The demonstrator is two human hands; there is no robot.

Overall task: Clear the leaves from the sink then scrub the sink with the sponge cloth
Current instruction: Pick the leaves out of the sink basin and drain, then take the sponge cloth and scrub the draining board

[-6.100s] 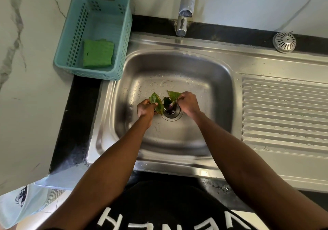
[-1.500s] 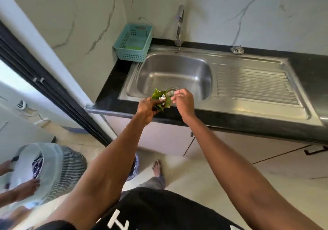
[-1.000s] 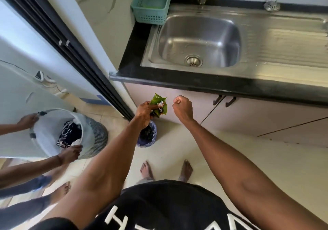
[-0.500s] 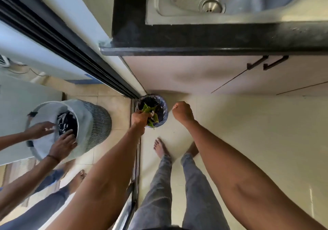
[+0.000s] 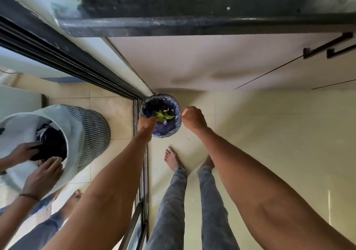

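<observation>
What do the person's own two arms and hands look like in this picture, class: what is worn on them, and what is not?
Both arms are bare from the frame's lower edge to the wrist: no sleeves, gloves, watch or bracelet show. The left hand and right hand carry no visible rings or markings. Below them show grey denim trousers and bare feet.
</observation>
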